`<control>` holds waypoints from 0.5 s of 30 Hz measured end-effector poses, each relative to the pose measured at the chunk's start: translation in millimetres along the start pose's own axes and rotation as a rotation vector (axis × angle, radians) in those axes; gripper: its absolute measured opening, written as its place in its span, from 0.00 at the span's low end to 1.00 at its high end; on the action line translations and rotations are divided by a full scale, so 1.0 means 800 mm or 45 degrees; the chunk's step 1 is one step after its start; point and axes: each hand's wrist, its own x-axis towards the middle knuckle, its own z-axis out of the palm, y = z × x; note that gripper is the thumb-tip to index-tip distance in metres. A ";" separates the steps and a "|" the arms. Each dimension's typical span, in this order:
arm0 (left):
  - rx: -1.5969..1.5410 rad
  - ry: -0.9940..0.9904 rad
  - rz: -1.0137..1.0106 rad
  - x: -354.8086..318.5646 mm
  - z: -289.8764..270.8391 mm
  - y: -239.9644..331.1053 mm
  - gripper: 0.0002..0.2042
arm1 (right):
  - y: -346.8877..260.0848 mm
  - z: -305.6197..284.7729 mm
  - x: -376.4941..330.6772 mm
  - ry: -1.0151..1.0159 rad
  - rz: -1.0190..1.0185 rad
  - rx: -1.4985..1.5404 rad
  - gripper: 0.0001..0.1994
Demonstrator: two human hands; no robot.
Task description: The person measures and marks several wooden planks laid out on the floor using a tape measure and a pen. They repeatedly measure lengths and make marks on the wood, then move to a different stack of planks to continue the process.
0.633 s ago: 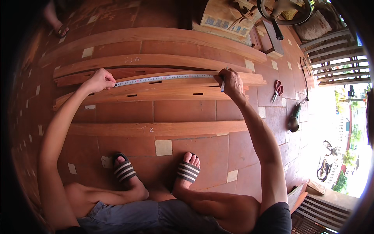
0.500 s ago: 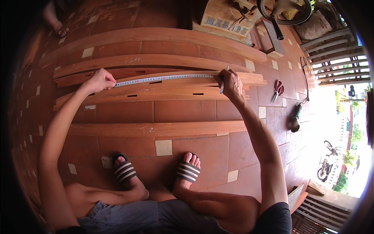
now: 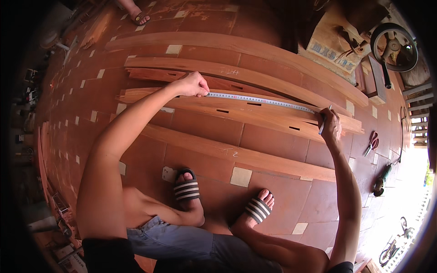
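Note:
A tape measure's white blade [image 3: 264,101] is stretched along a reddish-brown wooden board [image 3: 236,107] with dark slots cut in its face. My left hand [image 3: 193,85] pinches the blade's end between thumb and fingers. At the blade's other end, my right hand [image 3: 331,123] is closed around the tape measure, whose case is mostly hidden by the fingers. A slim pale stick, perhaps a pen or pencil, pokes out of that same hand. More slotted boards lie against this one. Nearer my feet rests a single board [image 3: 246,156] with chalk marks.
Farther off lies another long board [image 3: 205,40]. Red-handled scissors [image 3: 372,143] and a green angle grinder [image 3: 382,179] are on the tiled floor at right. A wooden box [image 3: 334,43] and a machine with a handwheel [image 3: 394,48] stand far right. Another person's foot [image 3: 139,17] shows at the top.
The view has swung left, so everything sits farther right in the picture. Both hands keep the tape stretched over the board, with no clear shift along it.

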 end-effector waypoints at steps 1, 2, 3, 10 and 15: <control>-0.004 -0.004 0.004 0.001 0.003 -0.002 0.07 | -0.001 0.000 0.001 -0.008 -0.010 -0.002 0.11; -0.013 -0.006 0.021 0.004 0.004 -0.004 0.07 | -0.002 0.000 0.002 -0.014 -0.016 -0.005 0.11; -0.010 0.013 0.021 0.001 0.001 -0.009 0.07 | -0.001 -0.001 0.002 -0.017 -0.017 -0.008 0.11; -0.104 0.024 0.087 0.016 0.014 -0.033 0.06 | -0.009 0.002 0.006 -0.105 0.147 -0.028 0.13; -0.061 0.044 0.014 0.009 0.012 -0.006 0.07 | 0.001 -0.008 0.004 -0.051 0.086 -0.012 0.12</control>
